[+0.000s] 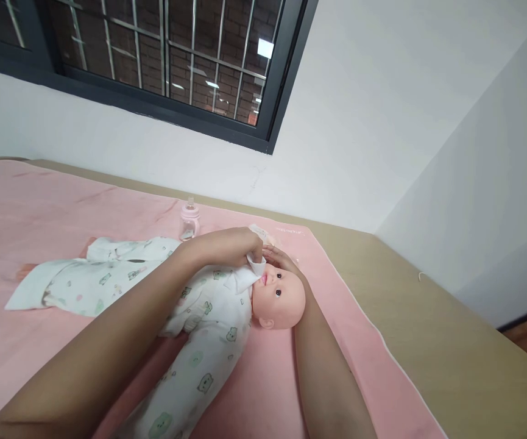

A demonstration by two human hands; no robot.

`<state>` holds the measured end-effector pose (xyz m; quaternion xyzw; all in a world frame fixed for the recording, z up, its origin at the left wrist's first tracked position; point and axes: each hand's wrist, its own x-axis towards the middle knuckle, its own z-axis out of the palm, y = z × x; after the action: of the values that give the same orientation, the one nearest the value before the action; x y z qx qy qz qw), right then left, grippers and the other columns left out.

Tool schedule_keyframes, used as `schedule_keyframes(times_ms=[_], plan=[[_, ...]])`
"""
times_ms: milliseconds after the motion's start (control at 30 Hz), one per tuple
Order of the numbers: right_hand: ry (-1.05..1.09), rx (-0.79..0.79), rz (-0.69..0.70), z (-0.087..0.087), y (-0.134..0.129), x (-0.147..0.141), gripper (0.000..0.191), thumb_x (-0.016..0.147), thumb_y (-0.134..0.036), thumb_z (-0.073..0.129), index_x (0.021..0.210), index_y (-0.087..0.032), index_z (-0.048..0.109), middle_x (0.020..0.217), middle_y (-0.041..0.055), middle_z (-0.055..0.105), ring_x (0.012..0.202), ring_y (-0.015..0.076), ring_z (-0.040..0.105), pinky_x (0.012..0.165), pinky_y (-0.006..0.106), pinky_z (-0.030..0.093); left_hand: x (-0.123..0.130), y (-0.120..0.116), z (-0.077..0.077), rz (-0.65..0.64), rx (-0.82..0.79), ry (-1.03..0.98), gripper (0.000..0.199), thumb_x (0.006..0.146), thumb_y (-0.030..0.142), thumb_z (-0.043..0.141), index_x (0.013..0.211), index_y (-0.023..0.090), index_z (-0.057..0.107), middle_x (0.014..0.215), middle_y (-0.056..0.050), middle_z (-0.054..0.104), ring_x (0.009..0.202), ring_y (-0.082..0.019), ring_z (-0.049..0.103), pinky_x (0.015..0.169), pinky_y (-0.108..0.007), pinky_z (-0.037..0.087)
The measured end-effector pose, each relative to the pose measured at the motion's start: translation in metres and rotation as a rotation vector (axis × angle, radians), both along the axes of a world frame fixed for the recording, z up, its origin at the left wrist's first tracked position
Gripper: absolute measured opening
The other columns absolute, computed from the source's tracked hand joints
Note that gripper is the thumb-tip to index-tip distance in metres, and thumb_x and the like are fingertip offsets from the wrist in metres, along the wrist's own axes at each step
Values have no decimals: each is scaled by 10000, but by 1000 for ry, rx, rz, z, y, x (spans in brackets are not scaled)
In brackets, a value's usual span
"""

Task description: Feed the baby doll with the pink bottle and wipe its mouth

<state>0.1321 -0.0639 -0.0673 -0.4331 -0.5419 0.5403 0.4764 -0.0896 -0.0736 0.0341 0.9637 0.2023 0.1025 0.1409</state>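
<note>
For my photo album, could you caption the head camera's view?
Left hand holding white cloth by the face of a doll, right hand beside its head, baby bottle on pink mat.

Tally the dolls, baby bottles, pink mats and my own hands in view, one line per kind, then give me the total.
Doll: 1
Baby bottle: 1
Pink mat: 1
Your hands, left hand and right hand: 2
Total: 5
</note>
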Motion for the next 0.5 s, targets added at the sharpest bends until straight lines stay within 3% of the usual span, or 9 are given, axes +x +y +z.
schedule_keyframes(times_ms=[200, 500], plan=[[-21, 11, -26, 2, -7, -6, 321, 722, -378, 709, 1013, -249, 671, 1170, 32, 674, 1190, 232, 578, 1055, 389, 407, 1, -5, 1, -16, -2, 23, 355, 592, -47, 444, 740, 180, 672, 813, -12, 655, 697, -147, 561, 594, -225, 344], [-8, 37, -92, 10, -24, -15, 367, 719, -416, 705, 1059, -283, 666, 1147, 29, 685, 1199, 275, 568, 1042, 436, 425, 6, -15, 0, 40, 49, 68, 252, 567, -23, 470, 645, 187, 586, 718, 8, 588, 609, -138, 476, 556, -255, 284]])
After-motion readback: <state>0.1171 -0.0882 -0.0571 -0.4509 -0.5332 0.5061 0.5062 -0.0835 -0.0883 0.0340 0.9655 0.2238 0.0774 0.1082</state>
